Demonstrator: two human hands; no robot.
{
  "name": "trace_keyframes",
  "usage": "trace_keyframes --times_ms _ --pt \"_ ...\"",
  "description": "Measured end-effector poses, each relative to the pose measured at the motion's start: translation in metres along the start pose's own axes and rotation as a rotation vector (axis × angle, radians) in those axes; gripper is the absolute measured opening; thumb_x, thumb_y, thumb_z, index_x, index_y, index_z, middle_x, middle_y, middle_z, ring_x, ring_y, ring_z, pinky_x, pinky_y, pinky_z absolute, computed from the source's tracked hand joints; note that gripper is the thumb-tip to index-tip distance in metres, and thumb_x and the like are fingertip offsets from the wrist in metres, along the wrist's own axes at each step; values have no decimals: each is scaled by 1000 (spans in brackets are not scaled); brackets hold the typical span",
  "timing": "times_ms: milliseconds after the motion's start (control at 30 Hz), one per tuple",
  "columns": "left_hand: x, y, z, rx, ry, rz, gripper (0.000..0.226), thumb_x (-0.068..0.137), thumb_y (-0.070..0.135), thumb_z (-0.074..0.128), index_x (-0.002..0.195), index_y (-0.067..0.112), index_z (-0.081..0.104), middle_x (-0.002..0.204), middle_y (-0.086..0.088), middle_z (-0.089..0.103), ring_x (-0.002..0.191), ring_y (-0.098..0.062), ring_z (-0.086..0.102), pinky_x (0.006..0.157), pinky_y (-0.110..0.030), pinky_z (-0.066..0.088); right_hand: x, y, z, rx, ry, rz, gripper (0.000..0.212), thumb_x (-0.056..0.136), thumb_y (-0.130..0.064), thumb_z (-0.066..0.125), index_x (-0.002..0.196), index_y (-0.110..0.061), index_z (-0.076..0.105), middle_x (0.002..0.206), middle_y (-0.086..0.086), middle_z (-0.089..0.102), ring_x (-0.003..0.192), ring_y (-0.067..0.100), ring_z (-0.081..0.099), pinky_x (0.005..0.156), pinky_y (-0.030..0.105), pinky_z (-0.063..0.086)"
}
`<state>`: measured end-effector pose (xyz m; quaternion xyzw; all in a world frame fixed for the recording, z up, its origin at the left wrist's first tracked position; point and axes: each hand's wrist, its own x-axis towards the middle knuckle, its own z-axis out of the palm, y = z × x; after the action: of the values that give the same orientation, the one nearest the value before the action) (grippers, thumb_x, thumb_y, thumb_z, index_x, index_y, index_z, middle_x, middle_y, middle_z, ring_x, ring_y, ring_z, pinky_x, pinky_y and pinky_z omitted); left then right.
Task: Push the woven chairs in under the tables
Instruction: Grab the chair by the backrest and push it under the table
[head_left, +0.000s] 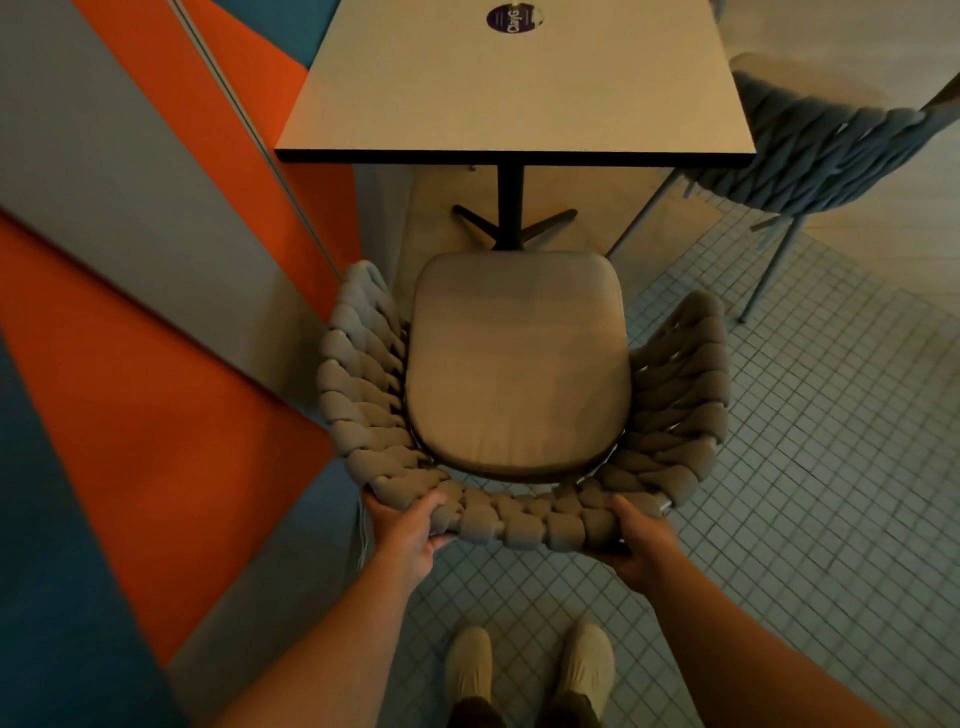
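Observed: the woven chair (530, 519) stood on the tiled floor (810, 467), facing the square bench (514, 88). Its seat cushion (519, 364) was wholly in view, short of the bench's near edge, with its front close to the black pedestal base (511, 208). The left hand (405, 530) gripped the left end of the braided back rim, and the right hand (636, 540) gripped the right end. A second woven chair (821, 156) stood just beside the bench's right corner. Orange, grey and blue wall panels (130, 260) lay to the left.
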<state>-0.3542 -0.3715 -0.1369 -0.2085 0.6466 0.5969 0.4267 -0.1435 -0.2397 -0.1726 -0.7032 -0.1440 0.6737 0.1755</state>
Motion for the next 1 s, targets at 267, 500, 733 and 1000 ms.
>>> trace_keyframes --times_ms 267,500,733,1000 --pt "-1 -7 2 -12 19 5 101 87 -16 63 153 46 18 151 -5 45 134 -37 48 91 -68 45 -1 -5 -4 -27 -49 11 43 95 -12 63 136 -10 50 122 22 57 101 42 60 64 56 55" --pt "6 -9 -10 132 -6 4 89 84 -3 76 151 34 30 140 -1 53 124 -32 56 86 -61 54 -12 -4 -10 -143 -12 -62 39 93 -18 68 128 -10 51 116 19 58 95 39 63 68 54 59" --pt "-43 24 -20 1059 106 415 67 91 21 71 148 4 40 150 -18 45 135 -35 48 102 -37 44 -67 -2 -11 -952 244 -471 49 96 -33 55 131 1 47 110 19 65 97 35 64 84 46 55" --pt "-111 52 -31 1617 -458 192 52 100 25 59 149 15 44 154 -10 45 137 -27 48 110 -41 45 -146 -9 -24 -1579 -237 -636 57 96 -37 59 146 -13 45 148 15 49 132 31 49 105 41 44"
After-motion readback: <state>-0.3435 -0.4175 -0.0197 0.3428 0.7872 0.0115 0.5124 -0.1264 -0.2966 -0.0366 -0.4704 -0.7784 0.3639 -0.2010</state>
